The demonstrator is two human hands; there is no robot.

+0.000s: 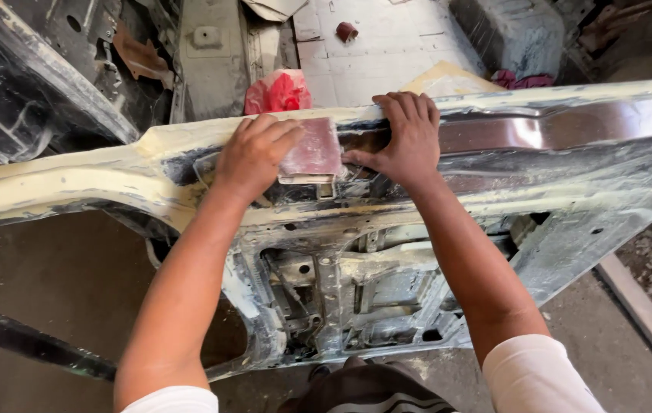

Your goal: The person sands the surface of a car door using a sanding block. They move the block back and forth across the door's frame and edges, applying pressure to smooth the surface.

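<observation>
The left hand (253, 157) presses flat, fingers together, on a worn reddish-brown rectangular sandpaper sheet (314, 149) lying against the upper edge of a cream-filler-coated, bare-metal car door shell (570, 145). Just beside it, the right hand (402, 138) hooks spread fingers over the same edge, thumb touching the sheet. The shell's long axis runs left to right before both hands. A crumpled red cloth (278, 92) lies beyond.

No labels, signs or screens here. Only possible pkg: crumpled red plastic bag (278, 92) on the floor, just behind the panel's top edge, nr centre-left. Contents can't tell.
</observation>
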